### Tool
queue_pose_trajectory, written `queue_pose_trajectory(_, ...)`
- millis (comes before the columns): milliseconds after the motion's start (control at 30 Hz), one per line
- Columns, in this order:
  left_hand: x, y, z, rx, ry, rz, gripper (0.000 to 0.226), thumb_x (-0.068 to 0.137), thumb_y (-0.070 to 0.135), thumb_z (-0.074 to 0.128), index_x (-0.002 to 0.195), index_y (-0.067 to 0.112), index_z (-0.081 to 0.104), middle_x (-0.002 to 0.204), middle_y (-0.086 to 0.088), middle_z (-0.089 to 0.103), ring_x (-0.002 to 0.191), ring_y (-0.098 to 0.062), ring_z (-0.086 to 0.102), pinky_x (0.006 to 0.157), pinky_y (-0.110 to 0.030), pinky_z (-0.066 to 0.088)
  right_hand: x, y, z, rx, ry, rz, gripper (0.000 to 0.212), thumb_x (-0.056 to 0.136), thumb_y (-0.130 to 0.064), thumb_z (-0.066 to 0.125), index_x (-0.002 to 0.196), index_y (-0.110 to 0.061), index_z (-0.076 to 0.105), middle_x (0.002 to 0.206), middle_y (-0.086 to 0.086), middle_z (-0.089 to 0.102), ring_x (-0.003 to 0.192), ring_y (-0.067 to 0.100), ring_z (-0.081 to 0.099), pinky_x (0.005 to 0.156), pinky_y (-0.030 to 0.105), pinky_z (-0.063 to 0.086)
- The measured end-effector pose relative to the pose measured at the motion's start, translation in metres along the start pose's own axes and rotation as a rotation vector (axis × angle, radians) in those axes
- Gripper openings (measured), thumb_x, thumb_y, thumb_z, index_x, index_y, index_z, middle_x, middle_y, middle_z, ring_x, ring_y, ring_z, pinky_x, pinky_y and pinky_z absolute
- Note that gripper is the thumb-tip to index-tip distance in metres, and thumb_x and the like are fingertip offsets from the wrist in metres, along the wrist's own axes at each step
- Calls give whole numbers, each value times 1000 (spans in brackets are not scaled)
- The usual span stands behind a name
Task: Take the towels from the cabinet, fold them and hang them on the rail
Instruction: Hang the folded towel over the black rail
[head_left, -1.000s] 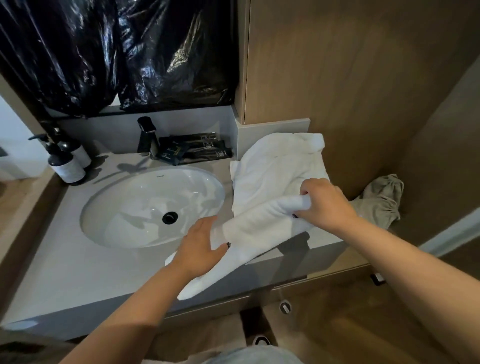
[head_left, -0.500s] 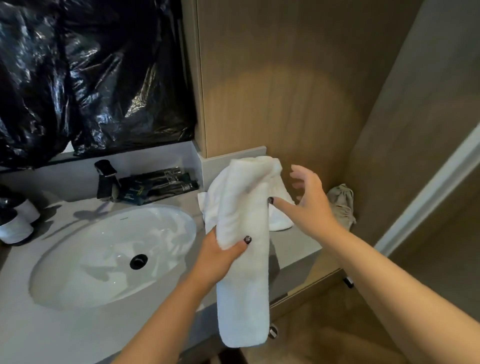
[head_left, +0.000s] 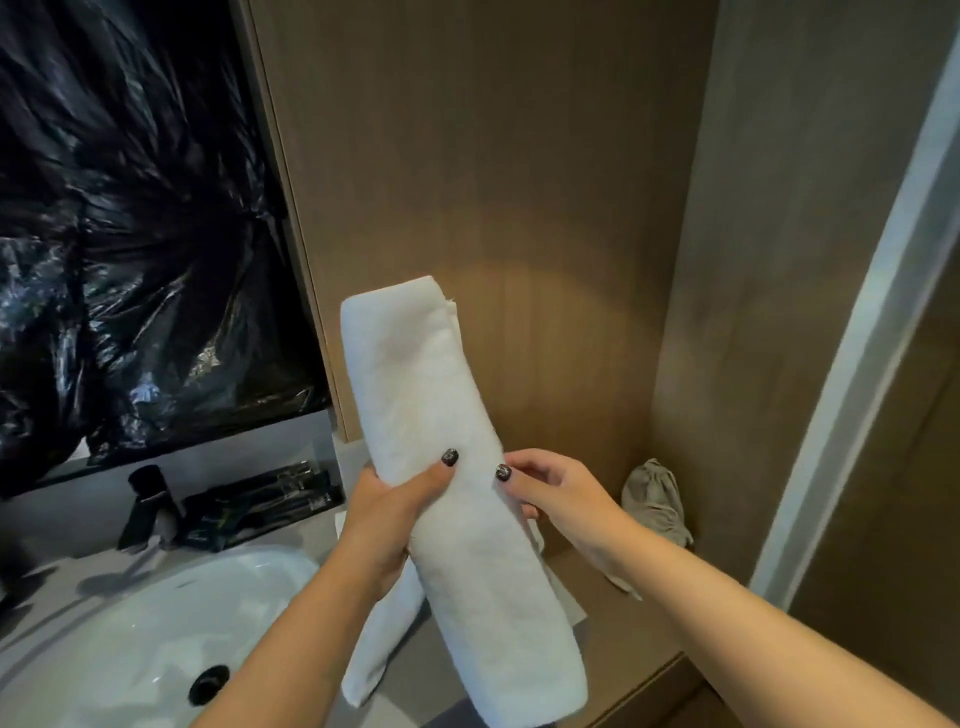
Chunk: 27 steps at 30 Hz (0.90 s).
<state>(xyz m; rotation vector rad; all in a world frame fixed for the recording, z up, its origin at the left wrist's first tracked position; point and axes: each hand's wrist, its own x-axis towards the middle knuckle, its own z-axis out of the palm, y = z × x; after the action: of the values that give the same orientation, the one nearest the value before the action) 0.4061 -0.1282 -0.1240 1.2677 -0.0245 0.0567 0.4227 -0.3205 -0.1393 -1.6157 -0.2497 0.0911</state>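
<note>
Head view: both hands, left (head_left: 382, 525) and right (head_left: 558, 493), grip the folded towel (head_left: 441, 467) between them.

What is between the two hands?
In the head view, the folded white towel stands between the left hand and the right hand; both grip it around its middle.
</note>
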Motion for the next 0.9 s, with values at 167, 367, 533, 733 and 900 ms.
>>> queue_pose_trajectory(167, 4, 20, 87, -31, 47, 85, 48, 63, 20, 81, 108, 11, 66, 98, -6, 77, 88, -24, 74, 71, -39, 60, 4, -47, -70, -148, -81, -146, 20, 86, -21, 75, 104, -16, 72, 102, 4, 74, 97, 23, 70, 88, 38, 57)
queue_pose_trajectory(367, 1, 36, 182, -70, 119, 172, 25, 83, 19, 75, 104, 8, 69, 96, -9, 77, 87, -25, 75, 74, -39, 58, -2, -81, -150, -220, -118, -231, 15, 91, -19, 68, 105, -18, 66, 105, 1, 70, 100, 22, 67, 90, 39, 53)
queue_pose_trajectory(533, 13, 72, 239, -49, 88, 238, 27, 85, 27, 73, 105, 9, 70, 98, -11, 76, 89, -28, 74, 77, -45, 59, 0, -108, -187, -210, -43, -382, 13, 95, -19, 61, 107, -20, 62, 105, 5, 69, 98, 25, 66, 84, 43, 55)
queue_pose_trajectory(733, 53, 133, 295, 27, 47, 471, 36, 88, 28, 71, 118, 10, 64, 108, -6, 75, 98, -25, 72, 89, -45, 56, 24, -178, -213, -58, 155, -561, 9, 95, -21, 63, 100, -15, 62, 99, 13, 67, 94, 34, 65, 81, 50, 54)
queue_pose_trajectory(900, 93, 173, 329, 126, 85, 610, 85, 69, 47, 82, 137, 11, 46, 129, -5, 59, 117, -18, 60, 105, -45, 47, 57, -245, -244, 173, 248, -559, 14, 93, -17, 65, 100, -6, 60, 100, 18, 69, 91, 34, 68, 79, 49, 56)
